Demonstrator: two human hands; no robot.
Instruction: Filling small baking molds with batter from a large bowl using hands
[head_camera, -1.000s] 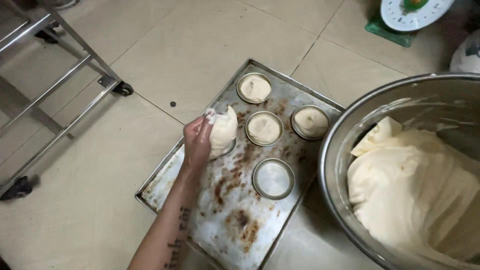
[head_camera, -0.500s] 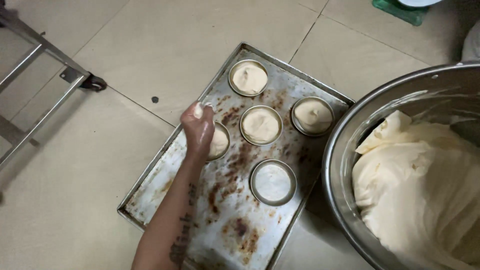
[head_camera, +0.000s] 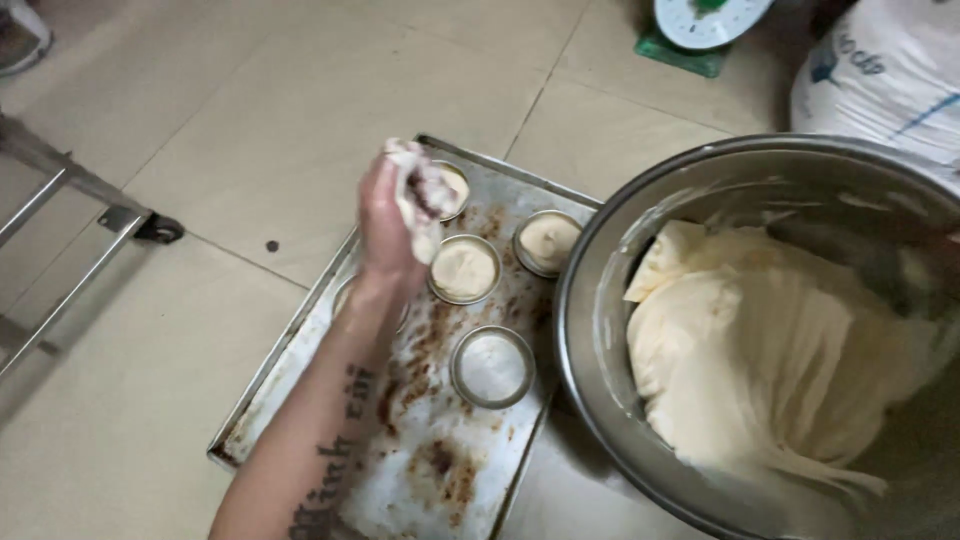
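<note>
My left hand (head_camera: 385, 225) is raised above a stained metal baking tray (head_camera: 262, 410) on the tiled floor, its fingers closed around a lump of pale sticky batter (head_camera: 418, 195). Small round tins stand on the tray. Two of them (head_camera: 465, 268) (head_camera: 545, 242) hold batter, and one (head_camera: 490, 368) looks only thinly coated. Another (head_camera: 455, 185) is partly hidden behind my hand, and one lies mostly hidden under my wrist. To the right stands a big steel bowl (head_camera: 590, 270) with a mass of the same batter (head_camera: 760, 350). My right hand is out of sight.
A green and white kitchen scale (head_camera: 700, 25) sits on the floor at the top. A white sack (head_camera: 885, 75) fills the top right corner. A metal frame with a caster (head_camera: 145, 225) stands at the left, and a shoe (head_camera: 20, 35) shows at the top left.
My left hand was pressed down over the tin at the tray's left; it has lifted up with batter still in its fingers. The view has shifted toward the bowl.
</note>
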